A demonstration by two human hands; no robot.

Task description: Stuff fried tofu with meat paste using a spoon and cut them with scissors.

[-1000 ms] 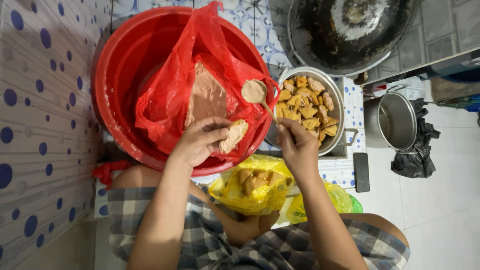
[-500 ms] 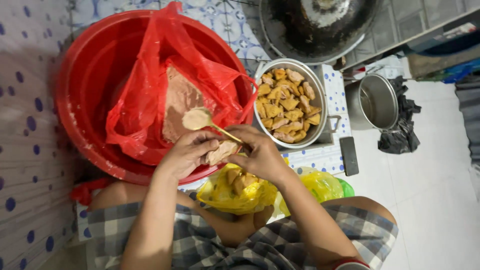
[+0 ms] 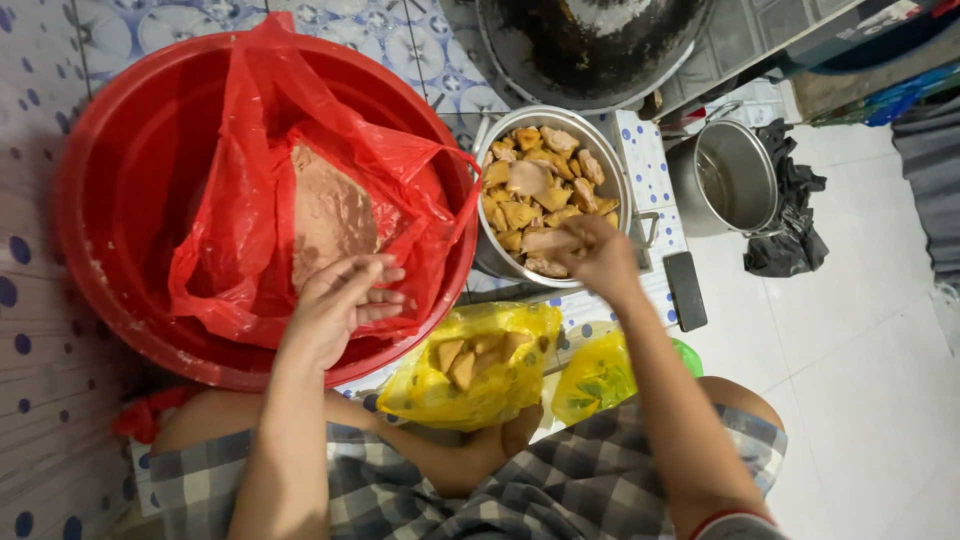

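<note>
Red plastic lines the big red basin point(image 3: 110, 200), where a pinkish-brown paste point(image 3: 330, 215) is bagged, and over its edge the left hand point(image 3: 345, 300) is held empty with fingers loosely spread. A stuffed piece point(image 3: 548, 240) is pinched in the right hand point(image 3: 600, 255) at the steel pot point(image 3: 610, 150) of golden tofu pieces; it would best be laid down gently, filling upward. More pieces are kept in the yellow bag point(image 3: 480, 370).

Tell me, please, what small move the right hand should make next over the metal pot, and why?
Probably let go and draw back: the right hand is setting a filled piece onto the pile in the metal pot, while the left hand waits empty by the red bag of paste.
</note>
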